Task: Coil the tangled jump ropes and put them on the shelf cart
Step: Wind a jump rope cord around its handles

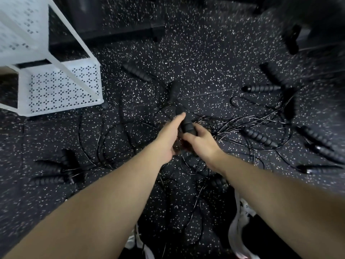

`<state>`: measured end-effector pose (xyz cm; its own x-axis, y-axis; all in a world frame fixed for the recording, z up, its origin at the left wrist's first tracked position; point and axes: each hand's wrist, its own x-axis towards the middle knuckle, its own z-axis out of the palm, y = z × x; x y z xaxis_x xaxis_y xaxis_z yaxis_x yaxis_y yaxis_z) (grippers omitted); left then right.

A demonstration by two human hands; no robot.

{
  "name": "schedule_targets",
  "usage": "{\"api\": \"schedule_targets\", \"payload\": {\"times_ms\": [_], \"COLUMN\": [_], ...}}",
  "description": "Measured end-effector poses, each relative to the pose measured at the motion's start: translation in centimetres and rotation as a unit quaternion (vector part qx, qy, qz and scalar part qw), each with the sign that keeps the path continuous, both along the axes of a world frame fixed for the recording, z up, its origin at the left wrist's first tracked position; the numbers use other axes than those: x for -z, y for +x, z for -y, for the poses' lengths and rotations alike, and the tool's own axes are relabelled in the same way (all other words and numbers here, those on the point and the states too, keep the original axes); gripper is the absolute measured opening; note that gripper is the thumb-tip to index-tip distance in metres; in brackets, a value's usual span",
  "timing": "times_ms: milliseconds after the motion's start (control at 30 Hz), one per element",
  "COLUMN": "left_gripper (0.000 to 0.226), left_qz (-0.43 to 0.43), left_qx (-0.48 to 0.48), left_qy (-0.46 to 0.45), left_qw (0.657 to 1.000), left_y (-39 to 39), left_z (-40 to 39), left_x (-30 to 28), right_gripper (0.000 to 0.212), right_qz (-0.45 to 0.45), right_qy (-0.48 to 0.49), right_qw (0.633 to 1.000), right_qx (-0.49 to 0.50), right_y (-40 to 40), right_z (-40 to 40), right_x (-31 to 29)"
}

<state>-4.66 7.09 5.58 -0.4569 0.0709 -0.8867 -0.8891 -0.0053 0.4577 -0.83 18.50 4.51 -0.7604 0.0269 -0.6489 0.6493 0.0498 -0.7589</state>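
Right hand [200, 140] grips a black handle [187, 126]; left hand [169, 136] lies alongside, fingers straight. Ropes [242, 122] sprawl tangled on the floor [196, 58], cart [61, 86] at left. Risk: lifting likely drags neighbouring cords, tightening knots.

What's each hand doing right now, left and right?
Left hand: fingers straight, lying along the black handle; grip cannot be told.
Right hand: curled round the same handle, holding it.
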Motion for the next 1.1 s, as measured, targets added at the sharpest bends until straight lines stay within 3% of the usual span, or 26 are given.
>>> {"api": "schedule_targets", "payload": {"times_ms": [67,133,333,433,567,700,800,967,1100], "left_gripper": [0.057,0.054,0.005,0.005,0.006,0.015,0.008,0.011,0.035], "left_qz": [0.001,-0.006,-0.057,-0.075,-0.051,-0.030,-0.080,-0.185,-0.171], "left_qx": [0.001,0.000,-0.083,-0.159,-0.247,-0.323,-0.360,-0.412,-0.375], "left_qy": [-0.007,-0.040,-0.068,-0.055,-0.057,-0.045,-0.108,-0.217,-0.242], "left_qw": [1.000,0.999,0.993,0.983,0.966,0.945,0.923,0.865,0.878], "left_y": [0.4,0.9,1.8,2.1,1.7,0.6,0.1,-0.2,0.2], "left_z": [0.2,0.7,1.6,2.1,2.7,3.5,4.8,8.5,10.6], "left_x": [0.5,0.9,1.6,2.5,4.2,5.1,5.8,6.6,6.9], "right_gripper": [0.027,0.023,0.019,0.018,0.027,0.024,0.017,0.035,0.047], "right_qz": [-0.004,0.004,0.019,-0.012,-0.060,-0.041,-0.051,-0.044,0.054], "right_qy": [0.052,0.063,0.067,0.137,0.281,0.250,0.255,0.335,0.306], "right_qw": [0.995,0.988,0.975,0.963,0.888,0.903,0.924,0.875,0.873], "right_qx": [-0.080,-0.138,-0.212,-0.233,-0.358,-0.347,-0.280,-0.346,-0.377], "right_y": [0.5,0.9,1.0,-0.3,-3.8,-6.6,-7.9,-8.8,-8.2], "right_z": [0.0,-0.1,0.2,0.2,1.7,4.5,6.0,6.3,7.0], "right_x": [-0.2,0.2,1.0,2.0,3.1,5.4,7.3,10.1,11.3]}}
